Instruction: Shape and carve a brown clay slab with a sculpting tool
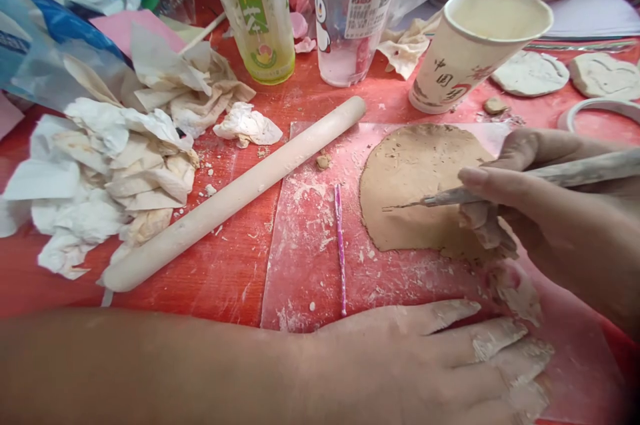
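Note:
A flat slab of brown clay [405,165] with an uneven edge lies on a clear sheet [300,271] dusted with clay crumbs. My right hand [565,218] pinches a clay-smeared needle tool [595,168] like a pen. Its thin point is over the left part of the slab; whether it touches the clay I cannot tell. Palm down near the sheet's front edge, my left hand [440,358] lies with fingers stretched out and dried clay on their tips. A thin purple stick [341,251] rests left of the slab.
A rolling pin [235,195] lies slantwise on the red table, beside crumpled tissues [115,178]. Behind stand a bottle [257,18], a plastic cup [350,25] and a paper cup [465,58]. At right are clay discs [530,75] and a white ring [567,119].

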The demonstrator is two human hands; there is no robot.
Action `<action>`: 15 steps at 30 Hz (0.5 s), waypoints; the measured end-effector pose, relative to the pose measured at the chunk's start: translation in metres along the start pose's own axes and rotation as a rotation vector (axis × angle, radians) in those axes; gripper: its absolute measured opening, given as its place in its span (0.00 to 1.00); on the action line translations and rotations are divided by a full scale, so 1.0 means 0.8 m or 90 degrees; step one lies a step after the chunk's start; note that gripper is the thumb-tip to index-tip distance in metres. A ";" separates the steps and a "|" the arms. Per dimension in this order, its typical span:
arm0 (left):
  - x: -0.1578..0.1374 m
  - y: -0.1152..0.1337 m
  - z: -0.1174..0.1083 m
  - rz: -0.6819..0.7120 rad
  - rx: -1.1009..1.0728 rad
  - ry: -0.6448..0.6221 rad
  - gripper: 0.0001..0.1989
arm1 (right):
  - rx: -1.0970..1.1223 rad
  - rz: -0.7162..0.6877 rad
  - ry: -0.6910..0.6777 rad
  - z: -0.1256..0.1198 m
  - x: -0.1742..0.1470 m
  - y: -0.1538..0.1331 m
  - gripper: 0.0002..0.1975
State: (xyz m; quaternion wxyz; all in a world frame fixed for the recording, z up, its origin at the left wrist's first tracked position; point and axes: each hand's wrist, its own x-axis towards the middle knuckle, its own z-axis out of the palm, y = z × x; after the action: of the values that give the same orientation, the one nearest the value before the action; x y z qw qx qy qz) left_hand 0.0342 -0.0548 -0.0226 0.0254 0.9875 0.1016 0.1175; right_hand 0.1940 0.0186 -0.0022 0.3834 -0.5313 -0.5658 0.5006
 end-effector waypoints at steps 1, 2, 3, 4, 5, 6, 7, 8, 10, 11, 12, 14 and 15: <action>0.000 0.000 0.000 -0.001 0.000 0.002 0.22 | -0.012 0.016 -0.011 0.001 -0.001 0.000 0.13; 0.000 0.000 0.000 -0.002 -0.001 0.002 0.22 | -0.021 0.028 -0.017 0.002 -0.001 0.000 0.14; 0.000 -0.001 0.000 -0.002 0.000 0.002 0.22 | -0.026 0.033 -0.020 0.003 -0.002 0.000 0.15; 0.000 -0.001 -0.001 -0.001 0.000 0.002 0.22 | -0.029 0.031 -0.020 0.004 -0.003 0.000 0.16; 0.000 -0.001 -0.001 0.001 0.000 0.006 0.22 | -0.032 0.028 -0.021 0.005 -0.003 0.001 0.16; 0.000 -0.002 0.000 0.004 0.000 0.009 0.22 | -0.038 0.028 -0.023 0.005 -0.002 0.001 0.16; 0.000 -0.002 0.000 0.004 0.000 0.012 0.22 | -0.044 0.027 -0.024 0.005 -0.002 0.002 0.16; 0.000 -0.002 0.000 0.004 -0.001 0.012 0.22 | -0.048 0.027 -0.024 0.005 -0.001 0.002 0.17; 0.000 -0.002 0.000 0.002 -0.001 0.009 0.22 | -0.057 0.028 -0.022 0.004 0.001 0.004 0.17; 0.000 -0.002 0.000 0.000 -0.001 0.003 0.22 | -0.060 0.027 -0.022 0.003 0.002 0.004 0.16; 0.000 -0.001 0.000 -0.001 0.000 -0.001 0.22 | -0.063 0.026 -0.021 0.003 0.002 0.004 0.16; 0.000 -0.001 -0.001 0.002 -0.001 -0.001 0.21 | -0.071 0.025 -0.019 0.003 0.001 0.003 0.16; 0.000 -0.001 -0.001 0.003 -0.003 -0.001 0.21 | -0.075 0.023 -0.018 0.004 0.000 0.001 0.16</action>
State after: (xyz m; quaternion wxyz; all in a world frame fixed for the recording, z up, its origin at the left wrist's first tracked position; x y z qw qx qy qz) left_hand 0.0339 -0.0538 -0.0220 0.0275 0.9878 0.0994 0.1170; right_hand 0.1913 0.0184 -0.0038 0.3340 -0.5561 -0.5901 0.4805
